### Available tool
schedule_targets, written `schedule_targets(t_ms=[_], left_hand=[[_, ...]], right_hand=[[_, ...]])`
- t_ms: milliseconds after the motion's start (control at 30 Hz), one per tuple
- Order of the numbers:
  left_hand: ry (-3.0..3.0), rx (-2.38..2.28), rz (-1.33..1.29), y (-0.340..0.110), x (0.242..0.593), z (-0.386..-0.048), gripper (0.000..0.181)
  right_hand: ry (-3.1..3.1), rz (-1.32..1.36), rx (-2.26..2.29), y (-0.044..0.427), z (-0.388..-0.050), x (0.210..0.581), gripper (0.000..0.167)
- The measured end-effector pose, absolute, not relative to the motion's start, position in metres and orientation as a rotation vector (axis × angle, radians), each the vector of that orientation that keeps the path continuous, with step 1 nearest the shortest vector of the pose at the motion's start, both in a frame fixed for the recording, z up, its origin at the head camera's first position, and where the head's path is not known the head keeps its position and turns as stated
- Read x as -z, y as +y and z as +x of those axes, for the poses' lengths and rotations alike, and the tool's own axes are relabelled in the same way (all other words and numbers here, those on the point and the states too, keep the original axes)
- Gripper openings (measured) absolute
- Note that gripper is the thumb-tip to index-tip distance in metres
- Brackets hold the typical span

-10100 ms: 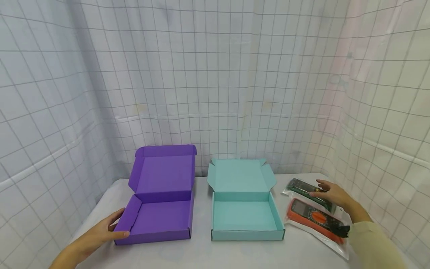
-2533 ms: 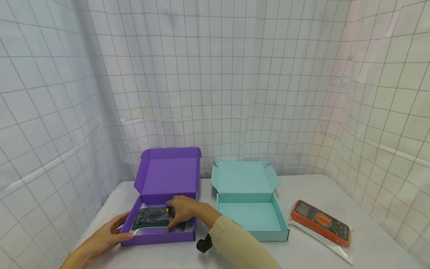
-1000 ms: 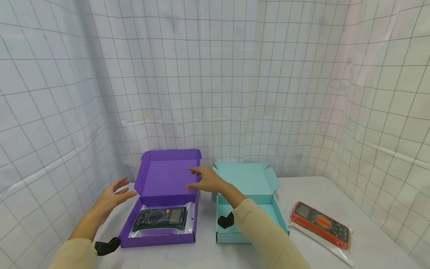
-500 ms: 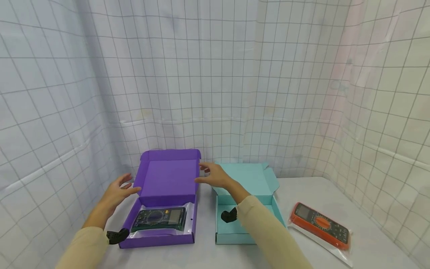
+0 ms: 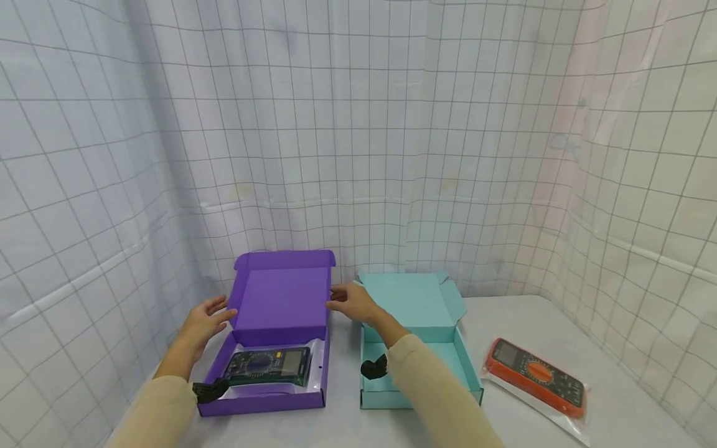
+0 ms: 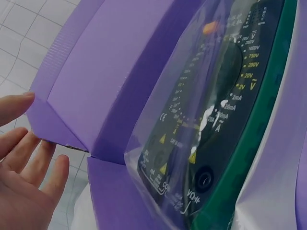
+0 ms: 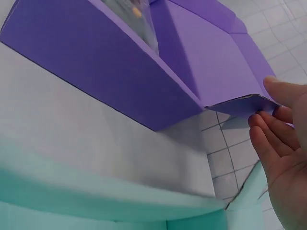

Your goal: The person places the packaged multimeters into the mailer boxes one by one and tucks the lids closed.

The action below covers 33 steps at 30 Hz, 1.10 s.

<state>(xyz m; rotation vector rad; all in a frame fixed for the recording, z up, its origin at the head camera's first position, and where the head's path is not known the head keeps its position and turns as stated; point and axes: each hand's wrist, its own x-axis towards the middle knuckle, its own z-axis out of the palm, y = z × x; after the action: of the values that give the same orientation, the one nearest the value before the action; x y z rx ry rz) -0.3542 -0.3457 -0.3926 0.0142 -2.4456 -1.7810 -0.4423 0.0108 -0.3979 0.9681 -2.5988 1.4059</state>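
Note:
A purple cardboard box (image 5: 263,404) stands with its lid (image 5: 285,298) raised. Inside lies a dark multimeter with a green edge (image 5: 269,366), in a clear plastic bag. At the lid's left side, my left hand (image 5: 198,323) has its thumb at the flap's edge and its fingers fairly straight, with a gap between thumb and fingers. My right hand (image 5: 355,303) pinches the lid's right side flap (image 7: 244,103), thumb on the inner side and fingertips behind the flap. Part of the right fingertips is hidden.
A teal box (image 5: 392,398) stands right of the purple one, lid up, partly covered by my right forearm. An orange-and-black multimeter (image 5: 538,376) in a clear bag lies at the table's right. A grid-patterned curtain (image 5: 381,124) hangs behind the white table (image 5: 504,311).
The dark multimeter has gone from the table's right into the purple box. My right hand has let it go and moved to the lid. My left hand has risen from the box's side.

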Motion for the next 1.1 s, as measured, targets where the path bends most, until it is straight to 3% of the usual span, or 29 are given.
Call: schedule_targets(t_ms=[200,433,900,1100], left_hand=[[-2.405,1.701,0.032,-0.336,0.399,-0.358,0.056],[-2.358,1.618,0.127,-0.329,0.408,-0.363,0.045],[-2.344,1.681,0.015,-0.344,0.41,-0.36,0.047],[-2.306,1.764,-0.06,-0.346,0.414,-0.358,0.043]], right_hand=[[-2.556,0.86,-1.426,-0.001,-0.439,0.404,0.037],[-2.569,0.68,-1.437,-0.015,-0.429,0.405,0.027],[-2.541,0.619,-1.745,-0.018,-0.422,0.403,0.027],[-2.504,0.626,-1.823,-0.013,-0.424,0.404,0.036]])
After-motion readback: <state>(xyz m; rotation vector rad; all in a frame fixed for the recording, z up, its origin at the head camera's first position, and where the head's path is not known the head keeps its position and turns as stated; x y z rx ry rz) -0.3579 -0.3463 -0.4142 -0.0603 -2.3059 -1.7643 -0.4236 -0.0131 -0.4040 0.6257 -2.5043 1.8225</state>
